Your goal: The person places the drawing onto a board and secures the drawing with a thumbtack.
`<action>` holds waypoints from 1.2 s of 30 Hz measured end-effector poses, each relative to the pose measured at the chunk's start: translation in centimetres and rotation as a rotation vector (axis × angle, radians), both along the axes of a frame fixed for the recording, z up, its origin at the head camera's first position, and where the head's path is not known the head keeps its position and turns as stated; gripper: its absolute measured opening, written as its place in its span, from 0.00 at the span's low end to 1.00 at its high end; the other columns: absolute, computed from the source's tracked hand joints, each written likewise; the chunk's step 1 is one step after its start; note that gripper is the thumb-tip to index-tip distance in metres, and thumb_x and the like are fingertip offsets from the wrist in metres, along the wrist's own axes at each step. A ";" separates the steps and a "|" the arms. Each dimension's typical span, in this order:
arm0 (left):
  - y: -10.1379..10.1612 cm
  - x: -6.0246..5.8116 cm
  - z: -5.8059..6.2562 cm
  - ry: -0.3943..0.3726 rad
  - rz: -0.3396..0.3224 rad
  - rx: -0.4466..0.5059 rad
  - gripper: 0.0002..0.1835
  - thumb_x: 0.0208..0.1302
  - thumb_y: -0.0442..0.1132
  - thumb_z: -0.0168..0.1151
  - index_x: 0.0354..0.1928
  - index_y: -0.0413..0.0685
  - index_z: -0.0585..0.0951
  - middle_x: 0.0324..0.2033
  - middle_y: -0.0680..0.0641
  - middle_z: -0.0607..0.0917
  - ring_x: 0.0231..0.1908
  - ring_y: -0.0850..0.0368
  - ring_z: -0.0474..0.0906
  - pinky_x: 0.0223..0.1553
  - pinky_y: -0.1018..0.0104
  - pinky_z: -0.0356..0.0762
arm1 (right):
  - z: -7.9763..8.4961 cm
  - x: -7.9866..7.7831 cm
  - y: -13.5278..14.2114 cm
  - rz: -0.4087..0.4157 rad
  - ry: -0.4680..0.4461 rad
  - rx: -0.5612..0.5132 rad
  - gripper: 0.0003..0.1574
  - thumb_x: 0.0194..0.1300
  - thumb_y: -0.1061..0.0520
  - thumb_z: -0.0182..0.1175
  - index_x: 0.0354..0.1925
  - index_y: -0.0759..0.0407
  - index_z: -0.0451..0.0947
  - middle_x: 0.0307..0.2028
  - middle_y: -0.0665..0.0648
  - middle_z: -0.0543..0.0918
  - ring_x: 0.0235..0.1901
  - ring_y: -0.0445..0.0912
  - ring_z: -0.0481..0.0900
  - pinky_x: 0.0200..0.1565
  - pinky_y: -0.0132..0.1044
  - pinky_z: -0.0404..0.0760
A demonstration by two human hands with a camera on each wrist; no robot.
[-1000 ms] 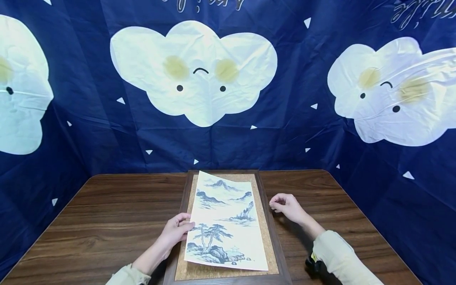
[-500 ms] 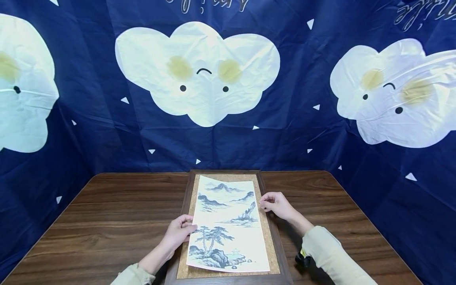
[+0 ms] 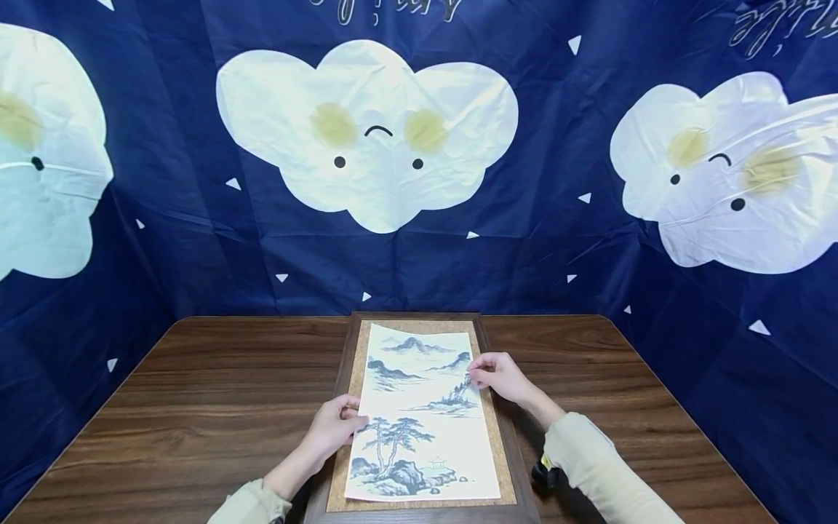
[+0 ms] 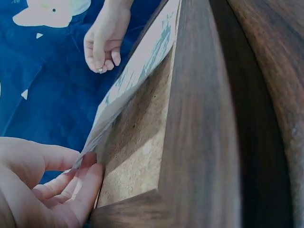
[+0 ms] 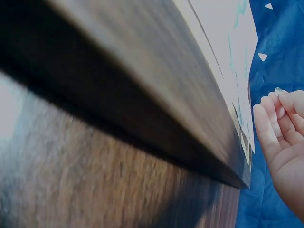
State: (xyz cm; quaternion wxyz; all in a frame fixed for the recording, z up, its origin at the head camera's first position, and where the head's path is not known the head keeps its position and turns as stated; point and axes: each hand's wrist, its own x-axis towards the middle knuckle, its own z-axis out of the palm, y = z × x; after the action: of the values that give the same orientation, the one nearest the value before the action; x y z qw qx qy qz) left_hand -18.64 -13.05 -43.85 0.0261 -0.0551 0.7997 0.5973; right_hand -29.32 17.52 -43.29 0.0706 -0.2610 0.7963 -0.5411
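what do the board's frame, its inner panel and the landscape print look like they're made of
Frame: dark brown wood or wood-look laminate, low sheen, with streaky grain. Inner panel: probably cork, tan, matte and speckled. Landscape print: likely paper or thin card, white and smooth, its edge bending slightly.

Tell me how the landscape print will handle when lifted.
The landscape print is probably light, as it looks like one thin sheet. It will likely flex: its edge stands off the cork at the left hand, and its top edge curves. Being so thin, it might crease under pinching.
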 end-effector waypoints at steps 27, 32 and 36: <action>-5.8 -1.8 0.0 0.111 -0.026 -0.130 0.20 0.51 0.28 0.63 0.47 0.29 0.73 0.39 0.38 0.80 0.33 0.55 0.78 0.27 0.65 0.77 | 0.2 -2.5 -1.5 -0.003 -0.039 0.013 0.13 0.63 0.66 0.52 0.39 0.79 0.74 0.33 0.74 0.78 0.30 0.52 0.78 0.33 0.42 0.80; -6.5 -1.9 -0.5 0.097 -0.068 -0.117 0.22 0.48 0.26 0.64 0.48 0.26 0.72 0.41 0.35 0.79 0.35 0.54 0.78 0.29 0.65 0.78 | 0.1 -3.5 -2.1 -0.006 -0.049 0.017 0.12 0.63 0.66 0.52 0.39 0.79 0.74 0.30 0.71 0.78 0.25 0.46 0.72 0.32 0.39 0.79; -6.7 -1.9 -0.7 0.085 -0.146 -0.098 0.24 0.48 0.25 0.63 0.49 0.22 0.70 0.42 0.32 0.78 0.35 0.54 0.78 0.30 0.64 0.79 | 0.4 -4.2 -2.9 -0.015 -0.059 0.043 0.12 0.63 0.66 0.53 0.38 0.77 0.75 0.31 0.70 0.79 0.26 0.47 0.75 0.32 0.39 0.79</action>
State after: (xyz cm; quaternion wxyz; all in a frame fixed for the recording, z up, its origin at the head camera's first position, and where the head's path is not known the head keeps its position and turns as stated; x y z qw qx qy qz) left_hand -20.52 -19.72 -44.59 0.0328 0.0276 0.8301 0.5559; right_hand -33.53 14.67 -42.86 0.0955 -0.2375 0.8073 -0.5318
